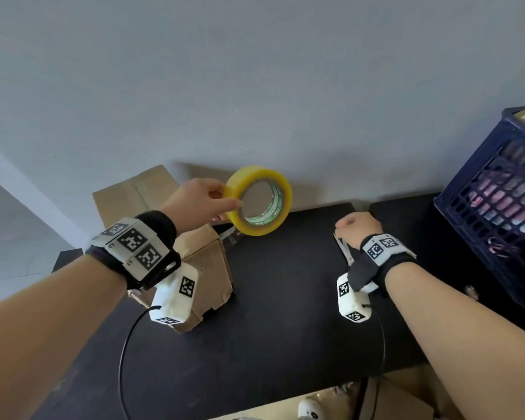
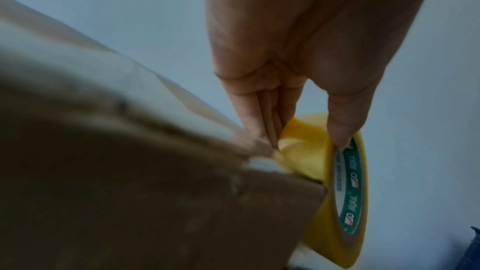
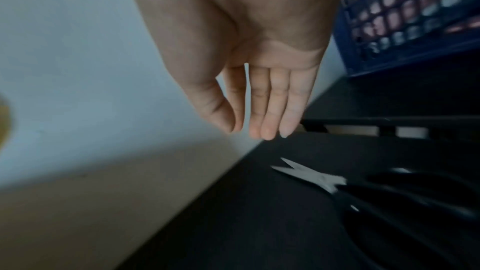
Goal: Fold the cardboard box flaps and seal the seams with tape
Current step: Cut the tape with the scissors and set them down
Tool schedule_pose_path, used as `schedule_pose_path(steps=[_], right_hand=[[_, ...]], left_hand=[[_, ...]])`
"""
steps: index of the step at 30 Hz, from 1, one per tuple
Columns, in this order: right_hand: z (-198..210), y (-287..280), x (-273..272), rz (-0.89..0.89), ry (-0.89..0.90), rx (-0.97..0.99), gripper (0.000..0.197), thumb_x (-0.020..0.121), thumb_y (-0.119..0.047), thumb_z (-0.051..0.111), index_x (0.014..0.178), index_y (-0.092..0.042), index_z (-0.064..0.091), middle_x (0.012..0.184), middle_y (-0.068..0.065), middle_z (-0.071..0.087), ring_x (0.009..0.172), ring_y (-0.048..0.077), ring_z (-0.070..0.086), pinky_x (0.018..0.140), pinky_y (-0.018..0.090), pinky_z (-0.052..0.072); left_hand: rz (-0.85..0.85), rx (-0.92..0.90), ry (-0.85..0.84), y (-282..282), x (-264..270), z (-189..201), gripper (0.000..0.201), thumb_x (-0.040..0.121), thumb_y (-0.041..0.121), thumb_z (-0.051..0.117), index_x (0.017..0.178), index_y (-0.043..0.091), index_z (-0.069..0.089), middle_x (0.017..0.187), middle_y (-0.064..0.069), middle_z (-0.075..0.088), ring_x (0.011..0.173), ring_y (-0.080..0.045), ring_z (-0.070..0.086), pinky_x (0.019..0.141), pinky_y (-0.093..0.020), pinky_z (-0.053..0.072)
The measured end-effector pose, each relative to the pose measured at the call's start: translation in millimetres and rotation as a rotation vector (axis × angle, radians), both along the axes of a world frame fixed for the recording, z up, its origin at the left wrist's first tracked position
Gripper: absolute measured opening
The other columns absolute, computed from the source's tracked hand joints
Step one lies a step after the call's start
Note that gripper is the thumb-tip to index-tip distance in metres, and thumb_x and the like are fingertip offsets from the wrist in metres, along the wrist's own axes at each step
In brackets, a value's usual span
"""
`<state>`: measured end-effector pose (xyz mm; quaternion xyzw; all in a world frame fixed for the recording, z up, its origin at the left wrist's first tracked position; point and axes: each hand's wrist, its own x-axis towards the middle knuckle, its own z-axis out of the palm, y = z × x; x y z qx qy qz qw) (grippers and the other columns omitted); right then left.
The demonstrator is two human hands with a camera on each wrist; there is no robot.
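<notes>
My left hand (image 1: 229, 197) holds a yellow tape roll (image 1: 262, 201) upright above the table's back edge. In the left wrist view the thumb sits inside the roll's core and the fingers (image 2: 259, 126) lie on its outer face (image 2: 309, 151). A clear strip of tape (image 1: 229, 234) runs from the roll down to the top corner of a brown cardboard box (image 1: 206, 268), which stands under my left wrist. My right hand (image 1: 356, 224) hovers over black-handled scissors (image 3: 311, 176) lying on the black table (image 1: 285, 298). Its fingers (image 3: 275, 110) are straight and hold nothing.
A second piece of cardboard (image 1: 131, 192) leans at the back left against the grey wall. A dark blue lattice crate (image 1: 491, 207) with items inside stands at the right. More cardboard (image 1: 391, 398) shows below the table's near edge. Cables hang from both wrist cameras.
</notes>
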<state>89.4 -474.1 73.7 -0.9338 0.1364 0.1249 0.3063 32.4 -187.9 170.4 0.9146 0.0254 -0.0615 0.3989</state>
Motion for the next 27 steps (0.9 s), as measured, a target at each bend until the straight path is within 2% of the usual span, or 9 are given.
schedule_pose_path(steps=[1, 3, 5, 8, 10, 14, 19, 23, 27], right_hand=[[-13, -4, -1, -0.003, 0.062, -0.059, 0.024, 0.086, -0.014, 0.056, 0.104, -0.007, 0.071, 0.113, 0.01, 0.069, 0.107, 0.03, 0.062, 0.088, 0.027, 0.046], [-35, -10, -6, -0.024, 0.148, -0.153, 0.019, 0.085, -0.017, 0.055, 0.093, -0.008, 0.069, 0.107, 0.011, 0.07, 0.094, 0.031, 0.062, 0.076, 0.028, 0.045], [-53, -16, -10, -0.068, 0.199, -0.194, 0.012, 0.08, -0.016, 0.058, 0.085, -0.01, 0.067, 0.102, 0.011, 0.07, 0.081, 0.03, 0.058, 0.067, 0.027, 0.042], [-72, -20, -16, -0.142, 0.234, -0.219, 0.019, 0.081, -0.015, 0.061, 0.097, -0.008, 0.069, 0.105, 0.014, 0.067, 0.096, 0.033, 0.062, 0.069, 0.028, 0.042], [-79, -20, -17, -0.161, 0.221, -0.257, 0.022, 0.081, -0.015, 0.062, 0.101, -0.006, 0.069, 0.11, 0.015, 0.066, 0.102, 0.034, 0.062, 0.073, 0.03, 0.045], [-90, -16, -19, -0.193, 0.187, -0.347, 0.032, 0.078, -0.018, 0.068, 0.108, -0.006, 0.066, 0.119, 0.019, 0.058, 0.107, 0.034, 0.059, 0.083, 0.035, 0.05], [-90, -17, -20, -0.148, 0.219, -0.398, 0.043, 0.077, -0.021, 0.071, 0.114, -0.008, 0.055, 0.117, 0.017, 0.059, 0.108, 0.036, 0.059, 0.084, 0.038, 0.05], [-84, -20, -22, -0.06, 0.279, -0.443, 0.055, 0.071, -0.027, 0.078, 0.113, -0.007, 0.05, 0.111, 0.015, 0.064, 0.104, 0.035, 0.062, 0.082, 0.037, 0.05], [-77, -18, -23, -0.048, 0.297, -0.418, 0.043, 0.071, -0.019, 0.075, 0.107, -0.007, 0.054, 0.106, 0.015, 0.064, 0.099, 0.034, 0.063, 0.073, 0.033, 0.049]], left_hand=[[0.001, -0.002, -0.003, 0, 0, -1, 0.028, 0.083, 0.035, 0.068, 0.098, 0.012, 0.066, 0.079, -0.003, 0.071, 0.07, -0.014, 0.068, 0.068, -0.021, 0.053], [0.017, -0.021, -0.004, 1, 1, -4, 0.026, 0.083, 0.034, 0.068, 0.097, 0.013, 0.066, 0.076, 0.001, 0.07, 0.065, -0.006, 0.066, 0.061, -0.013, 0.048], [0.044, -0.06, 0.012, 4, 1, -7, 0.026, 0.082, 0.035, 0.069, 0.098, 0.015, 0.066, 0.079, 0.001, 0.071, 0.065, -0.003, 0.068, 0.062, -0.01, 0.049], [0.065, -0.131, 0.061, 11, 4, -9, 0.028, 0.081, 0.036, 0.069, 0.098, 0.014, 0.067, 0.089, -0.01, 0.074, 0.083, -0.019, 0.072, 0.087, -0.03, 0.055], [0.063, -0.157, 0.073, 12, 3, -10, 0.028, 0.081, 0.036, 0.069, 0.099, 0.014, 0.067, 0.091, -0.011, 0.074, 0.087, -0.025, 0.071, 0.092, -0.037, 0.053], [0.066, -0.159, 0.063, 10, 3, -11, 0.028, 0.081, 0.034, 0.069, 0.1, 0.014, 0.067, 0.09, -0.004, 0.073, 0.082, -0.015, 0.072, 0.086, -0.028, 0.054], [0.071, -0.152, 0.073, 11, 3, -11, 0.03, 0.082, 0.037, 0.068, 0.103, 0.015, 0.066, 0.091, -0.002, 0.073, 0.079, -0.011, 0.072, 0.08, -0.021, 0.053], [0.076, -0.135, 0.072, 10, 4, -11, 0.03, 0.083, 0.037, 0.067, 0.103, 0.015, 0.065, 0.09, 0.0, 0.073, 0.079, -0.008, 0.071, 0.065, -0.014, 0.046], [0.069, -0.14, 0.08, 10, 5, -12, 0.03, 0.083, 0.038, 0.066, 0.104, 0.015, 0.065, 0.091, 0.0, 0.073, 0.08, -0.01, 0.072, 0.072, -0.018, 0.049]])
